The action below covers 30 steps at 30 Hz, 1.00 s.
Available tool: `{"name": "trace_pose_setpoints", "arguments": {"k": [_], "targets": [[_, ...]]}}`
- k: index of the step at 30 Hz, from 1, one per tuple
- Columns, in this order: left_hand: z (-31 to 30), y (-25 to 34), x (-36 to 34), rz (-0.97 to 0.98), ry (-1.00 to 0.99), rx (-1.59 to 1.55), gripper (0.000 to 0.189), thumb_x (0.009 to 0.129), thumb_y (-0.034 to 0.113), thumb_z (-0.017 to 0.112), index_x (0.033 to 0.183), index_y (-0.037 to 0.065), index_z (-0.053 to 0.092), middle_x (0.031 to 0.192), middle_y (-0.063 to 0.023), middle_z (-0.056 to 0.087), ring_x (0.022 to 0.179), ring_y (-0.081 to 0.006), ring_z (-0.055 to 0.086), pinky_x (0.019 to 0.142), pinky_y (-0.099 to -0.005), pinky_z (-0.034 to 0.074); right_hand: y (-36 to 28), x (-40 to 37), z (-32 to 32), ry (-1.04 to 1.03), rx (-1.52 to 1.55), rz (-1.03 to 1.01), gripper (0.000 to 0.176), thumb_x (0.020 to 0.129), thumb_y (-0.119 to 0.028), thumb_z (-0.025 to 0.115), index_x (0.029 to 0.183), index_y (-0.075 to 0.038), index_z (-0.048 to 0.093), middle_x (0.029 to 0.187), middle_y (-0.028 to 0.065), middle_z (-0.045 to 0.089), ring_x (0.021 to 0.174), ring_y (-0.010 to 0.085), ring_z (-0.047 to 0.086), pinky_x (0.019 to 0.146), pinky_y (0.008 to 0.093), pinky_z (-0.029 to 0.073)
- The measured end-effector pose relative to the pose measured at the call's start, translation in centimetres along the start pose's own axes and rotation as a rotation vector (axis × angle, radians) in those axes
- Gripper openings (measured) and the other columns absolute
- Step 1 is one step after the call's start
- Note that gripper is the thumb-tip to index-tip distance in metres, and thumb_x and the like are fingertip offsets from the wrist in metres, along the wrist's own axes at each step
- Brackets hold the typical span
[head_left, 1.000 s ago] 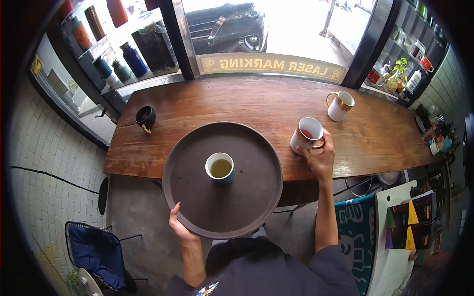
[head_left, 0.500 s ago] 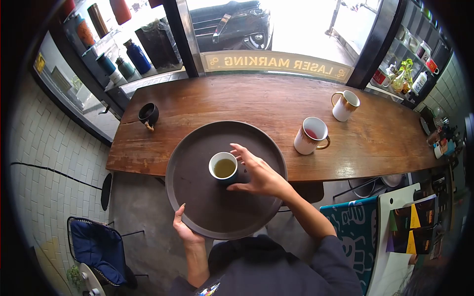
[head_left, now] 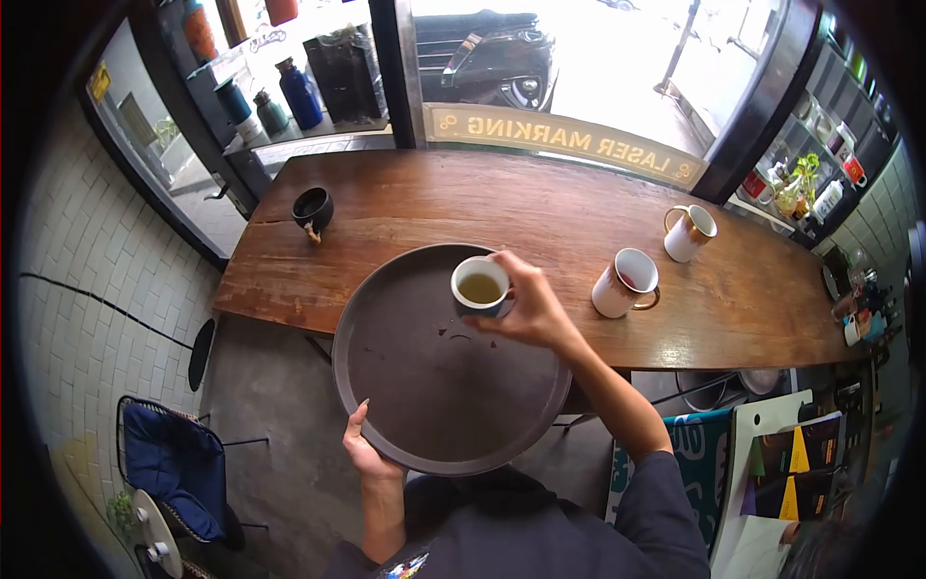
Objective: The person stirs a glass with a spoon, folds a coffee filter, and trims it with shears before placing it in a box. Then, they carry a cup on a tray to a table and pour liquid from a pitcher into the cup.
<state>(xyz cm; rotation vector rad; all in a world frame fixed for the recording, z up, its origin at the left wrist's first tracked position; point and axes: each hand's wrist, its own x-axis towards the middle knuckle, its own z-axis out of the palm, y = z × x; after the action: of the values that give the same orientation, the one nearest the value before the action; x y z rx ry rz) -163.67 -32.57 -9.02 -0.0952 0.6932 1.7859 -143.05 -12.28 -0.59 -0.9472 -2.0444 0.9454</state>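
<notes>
My left hand (head_left: pixel 371 452) grips the near-left rim of a round dark brown serving tray (head_left: pixel 424 405), its thumb over the edge. Closed around the right side of a small cup (head_left: pixel 465 307) is my right hand (head_left: pixel 531 304). Yellowish-green liquid shows inside the cup, which appears raised over the far part of the tray. Dark marks dot the tray surface below it. To the right on the wooden table (head_left: pixel 415 188) stand two white mugs with gold handles: a nearer mug (head_left: pixel 610 294) holding reddish liquid and a farther mug (head_left: pixel 680 241).
A black cup (head_left: pixel 313 205) with a wooden-looking handle stands at the table's left. Behind the table are a window and shelves with several bottles (head_left: pixel 299 96). A blue-cushioned chair (head_left: pixel 169 458) is at lower left, and a teal panel (head_left: pixel 699 454) at lower right.
My right hand has closed on the cup and moved it away from me and slightly right, off its earlier spot on the tray. The camera view has shifted a little.
</notes>
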Motion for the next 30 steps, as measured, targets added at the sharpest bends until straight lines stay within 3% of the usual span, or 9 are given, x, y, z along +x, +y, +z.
{"name": "trace_pose_setpoints", "arguments": {"k": [4, 8, 13, 20, 24, 26, 28, 29, 30], "targets": [[-0.5, 0.9, -0.5, 0.047, -0.016, 0.011, 0.041, 0.088, 0.024, 0.051, 0.12, -0.001, 0.055, 0.115, -0.0163, 0.062, 0.104, -0.0305, 0.061, 0.092, -0.0412, 0.049, 0.2, 2.8, -2.1, 0.116, -0.109, 0.122, 0.052, 0.061, -0.02, 0.087, 0.101, 0.0, 0.06, 0.091, 0.0138, 0.07, 0.086, 0.0203, 0.068, 0.075, 0.0326, 0.055], [-1.2, 1.3, -1.1, 0.066, 0.013, 0.006, 0.042, 0.087, 0.025, 0.052, 0.119, -0.001, 0.055, 0.115, -0.0163, 0.062, 0.103, -0.0299, 0.061, 0.091, -0.0411, 0.049, 4.8, 5.7, -2.3, 0.281, -0.069, 0.036, 0.052, 0.064, -0.02, 0.087, 0.102, 0.004, 0.059, 0.09, 0.0145, 0.068, 0.081, 0.0178, 0.068, 0.073, 0.029, 0.056], [-1.5, 1.0, -1.4, 0.051, 0.032, -0.008, 0.04, 0.087, 0.026, 0.053, 0.115, -0.001, 0.057, 0.111, -0.0157, 0.064, 0.1, -0.0293, 0.063, 0.09, -0.0397, 0.05, 7.7, 7.9, -2.9, 0.412, -0.168, 0.169, 0.057, 0.06, -0.031, 0.088, 0.097, 0.002, 0.061, 0.089, 0.0166, 0.07, 0.083, 0.0216, 0.068, 0.076, 0.0332, 0.054], [-2.0, 1.2, -1.7, 0.013, 0.022, -0.018, 0.036, 0.084, 0.025, 0.053, 0.11, 0.001, 0.06, 0.107, -0.0146, 0.065, 0.095, -0.0287, 0.064, 0.085, -0.0387, 0.052, 8.9, 8.9, -2.8, 0.479, -0.193, 0.201, 0.052, 0.06, -0.023, 0.087, 0.096, 0.003, 0.06, 0.092, 0.0206, 0.069, 0.087, 0.0278, 0.07, 0.077, 0.0361, 0.056], [-1.3, 1.2, -1.9, 0.009, 0.059, 0.009, 0.034, 0.082, 0.027, 0.055, 0.105, 0.002, 0.062, 0.106, -0.0135, 0.065, 0.094, -0.0283, 0.064, 0.084, -0.0382, 0.052, 9.4, 8.1, -2.2, 0.48, -0.138, 0.129, 0.061, 0.061, -0.025, 0.088, 0.104, 0.005, 0.055, 0.093, 0.0225, 0.068, 0.088, 0.031, 0.069, 0.076, 0.037, 0.056], [-1.5, 1.3, -1.8, -0.004, 0.085, 0.033, 0.035, 0.082, 0.028, 0.055, 0.104, 0.002, 0.062, 0.106, -0.0132, 0.065, 0.094, -0.0284, 0.064, 0.084, -0.0382, 0.052, 9.4, 7.3, -2.7, 0.369, -0.284, 0.176, 0.073, 0.066, -0.03, 0.085, 0.114, 0.011, 0.048, 0.124, 0.0309, 0.051, 0.116, 0.0398, 0.054, 0.098, 0.0419, 0.045], [-2.2, 1.3, -1.3, 0.039, 0.056, 0.043, 0.038, 0.082, 0.029, 0.056, 0.109, 0.002, 0.06, 0.106, -0.0126, 0.065, 0.096, -0.0287, 0.063, 0.085, -0.0387, 0.051, 6.1, 4.7, -2.8, 0.435, -0.421, 0.188, 0.077, 0.071, -0.03, 0.081, 0.122, 0.013, 0.043, 0.128, 0.0312, 0.046, 0.12, 0.0413, 0.049, 0.101, 0.0435, 0.041], [-2.1, 1.5, -1.1, 0.023, 0.05, 0.056, 0.038, 0.082, 0.029, 0.056, 0.109, 0.002, 0.06, 0.106, -0.0126, 0.065, 0.096, -0.0287, 0.063, 0.085, -0.0387, 0.051, 6.2, 3.7, -3.1, 0.508, -0.48, 0.033, 0.07, 0.076, -0.025, 0.077, 0.126, 0.011, 0.044, 0.121, 0.0286, 0.052, 0.115, 0.0409, 0.053, 0.098, 0.044, 0.043], [-1.9, 1.5, -1.0, 0.048, 0.04, 0.076, 0.039, 0.083, 0.029, 0.055, 0.111, 0.002, 0.06, 0.107, -0.0126, 0.065, 0.097, -0.0287, 0.062, 0.086, -0.0392, 0.051, 4.1, 1.8, -4.1, 0.496, -0.399, 0.052, 0.063, 0.077, -0.023, 0.076, 0.124, 0.009, 0.048, 0.12, 0.0274, 0.053, 0.113, 0.0405, 0.054, 0.096, 0.044, 0.044]]}}
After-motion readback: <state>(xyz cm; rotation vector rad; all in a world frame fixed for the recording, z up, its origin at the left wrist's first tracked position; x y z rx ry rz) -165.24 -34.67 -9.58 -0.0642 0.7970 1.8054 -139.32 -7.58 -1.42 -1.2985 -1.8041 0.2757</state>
